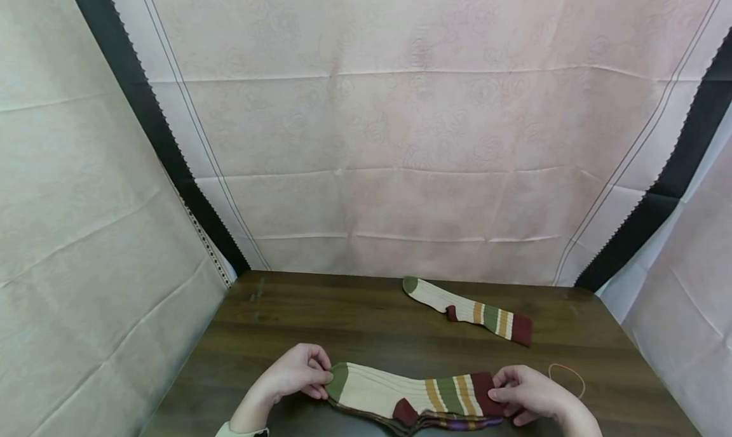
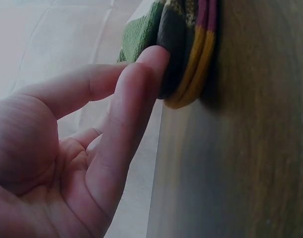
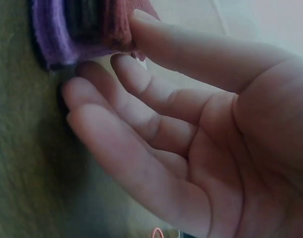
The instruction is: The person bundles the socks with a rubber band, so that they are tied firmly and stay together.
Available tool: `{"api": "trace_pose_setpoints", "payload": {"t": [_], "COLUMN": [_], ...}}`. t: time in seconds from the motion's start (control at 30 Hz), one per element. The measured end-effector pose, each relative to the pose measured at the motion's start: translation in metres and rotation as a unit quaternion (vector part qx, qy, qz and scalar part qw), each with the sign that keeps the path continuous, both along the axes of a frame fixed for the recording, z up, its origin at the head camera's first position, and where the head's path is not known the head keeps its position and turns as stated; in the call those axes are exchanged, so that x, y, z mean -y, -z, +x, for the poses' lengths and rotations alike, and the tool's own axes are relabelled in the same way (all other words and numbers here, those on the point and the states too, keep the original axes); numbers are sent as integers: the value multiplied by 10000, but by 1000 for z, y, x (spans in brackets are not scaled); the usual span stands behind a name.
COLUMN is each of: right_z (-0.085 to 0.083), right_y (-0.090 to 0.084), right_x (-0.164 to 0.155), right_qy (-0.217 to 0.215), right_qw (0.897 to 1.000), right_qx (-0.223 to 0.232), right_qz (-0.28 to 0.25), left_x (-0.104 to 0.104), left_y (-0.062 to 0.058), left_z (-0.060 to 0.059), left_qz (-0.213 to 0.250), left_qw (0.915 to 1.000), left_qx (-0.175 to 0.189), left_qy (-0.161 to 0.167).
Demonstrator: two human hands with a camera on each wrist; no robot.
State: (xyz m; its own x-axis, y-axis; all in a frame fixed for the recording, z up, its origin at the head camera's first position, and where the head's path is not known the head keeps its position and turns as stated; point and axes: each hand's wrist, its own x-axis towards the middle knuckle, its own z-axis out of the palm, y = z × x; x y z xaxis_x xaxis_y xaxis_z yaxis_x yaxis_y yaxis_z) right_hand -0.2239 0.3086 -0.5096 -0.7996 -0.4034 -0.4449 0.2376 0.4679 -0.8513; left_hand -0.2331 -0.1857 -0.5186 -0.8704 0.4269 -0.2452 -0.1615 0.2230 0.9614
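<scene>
A cream sock [image 1: 377, 386] with a green toe, maroon heel and cuff, and mustard and green stripes lies flat on several darker socks [image 1: 457, 423]. Folded edges in mustard and plum [image 2: 201, 54] show below its toe in the left wrist view; a purple edge [image 3: 51, 34] shows under the cuff in the right. My left hand [image 1: 297, 372] pinches the top sock's green toe between thumb and fingertips. At the other end, my right hand [image 1: 532, 392] pinches the maroon cuff [image 3: 119, 27], thumb on top. The lower socks' ends sit beside the fingertips.
A matching striped sock [image 1: 469, 307] lies farther back on the dark wooden table [image 1: 297, 310]. A thin orange-red loop [image 1: 582, 386] lies by my right wrist. Pale cloth walls [image 1: 400, 126] with black bands stand behind and at both sides.
</scene>
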Motion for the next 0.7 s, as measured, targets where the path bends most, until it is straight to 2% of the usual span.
{"api": "trace_pose_setpoints", "payload": {"t": [0.43,0.7], "right_z": [-1,-2], "right_y": [4,-3], "right_x": [-4,-6], "right_qy": [-19,139], "right_qw": [9998,9995], "right_qx": [-175,-286], "right_qz": [-21,17], "left_x": [1,3], "left_y": [-1,-6], "left_z": [1,1], "left_qz": [-12,-114], "left_qw": [10000,9997], "left_qx": [35,-110], "left_qy": [-56,-181]}}
